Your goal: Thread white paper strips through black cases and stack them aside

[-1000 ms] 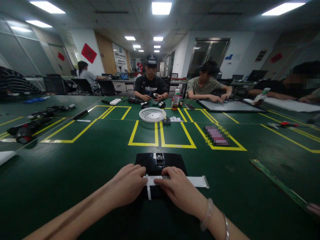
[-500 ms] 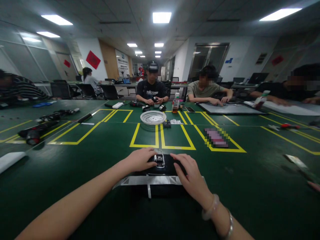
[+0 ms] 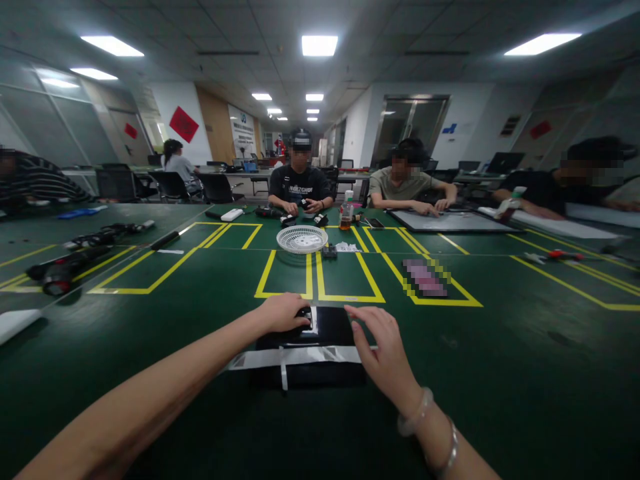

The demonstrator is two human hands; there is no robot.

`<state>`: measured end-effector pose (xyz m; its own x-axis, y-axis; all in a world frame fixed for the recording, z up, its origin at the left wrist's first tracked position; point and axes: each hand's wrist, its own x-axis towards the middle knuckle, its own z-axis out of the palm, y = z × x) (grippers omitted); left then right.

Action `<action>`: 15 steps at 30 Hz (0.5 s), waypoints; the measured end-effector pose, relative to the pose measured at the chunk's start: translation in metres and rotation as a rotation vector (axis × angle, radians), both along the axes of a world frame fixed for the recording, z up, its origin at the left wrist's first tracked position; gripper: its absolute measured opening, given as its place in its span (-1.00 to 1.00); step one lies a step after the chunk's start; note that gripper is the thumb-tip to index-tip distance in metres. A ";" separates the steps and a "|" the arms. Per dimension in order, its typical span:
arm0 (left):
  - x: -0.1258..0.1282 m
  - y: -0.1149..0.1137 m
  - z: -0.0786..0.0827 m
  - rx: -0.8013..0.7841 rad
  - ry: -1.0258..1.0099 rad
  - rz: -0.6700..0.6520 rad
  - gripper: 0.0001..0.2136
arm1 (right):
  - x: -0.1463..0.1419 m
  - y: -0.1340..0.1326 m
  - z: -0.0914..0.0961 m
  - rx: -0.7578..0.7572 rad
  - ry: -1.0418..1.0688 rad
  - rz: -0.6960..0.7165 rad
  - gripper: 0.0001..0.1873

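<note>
In front of me on the green table lies a glossy black flat package (image 3: 336, 325). A silvery-white strip (image 3: 310, 357) runs across its near part, and a short narrow white strip crosses that one. My left hand (image 3: 284, 313) has its fingers closed around a small black block (image 3: 306, 315) on top of the package, beside a white-edged patch. The hand hides most of the block. My right hand (image 3: 383, 340) is at the package's right side, thumb and fingers apart, holding nothing. Its wrist wears two bracelets.
Yellow tape outlines (image 3: 350, 298) mark the table. Beyond are a white round basket (image 3: 302, 240), a bottle (image 3: 346, 212) and a blurred-out phone-like object (image 3: 425, 277). Black tools (image 3: 70, 267) lie at left. Several people sit across the table, one handling a small dark part.
My left hand has moved over the small black block and closed on it, covering what showed before. My right hand stays by the package's right side. The view has shifted slightly.
</note>
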<state>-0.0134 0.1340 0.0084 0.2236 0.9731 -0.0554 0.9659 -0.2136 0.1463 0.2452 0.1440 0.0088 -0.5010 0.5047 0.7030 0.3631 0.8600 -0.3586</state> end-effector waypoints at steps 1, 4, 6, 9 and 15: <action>-0.006 0.000 0.000 -0.005 0.002 0.018 -0.58 | 0.000 0.000 0.000 0.002 -0.001 -0.005 -0.70; -0.032 -0.002 -0.001 -0.016 0.008 0.094 -0.53 | 0.001 0.000 -0.001 0.005 -0.004 -0.010 -0.70; -0.055 -0.005 -0.002 -0.022 0.012 0.164 -0.51 | 0.001 0.000 -0.001 -0.001 -0.010 -0.007 -0.69; -0.099 -0.015 -0.006 -0.038 0.018 0.287 -0.50 | 0.001 0.001 0.000 -0.006 -0.014 -0.005 -0.69; -0.201 -0.062 -0.011 -0.054 0.021 0.582 -0.43 | -0.001 0.001 -0.001 0.006 -0.007 0.003 -0.69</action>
<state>-0.2141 0.0720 -0.0030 -0.3483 0.9312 -0.1075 0.9249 0.3600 0.1222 0.2441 0.1450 0.0073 -0.5071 0.4991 0.7026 0.3632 0.8631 -0.3510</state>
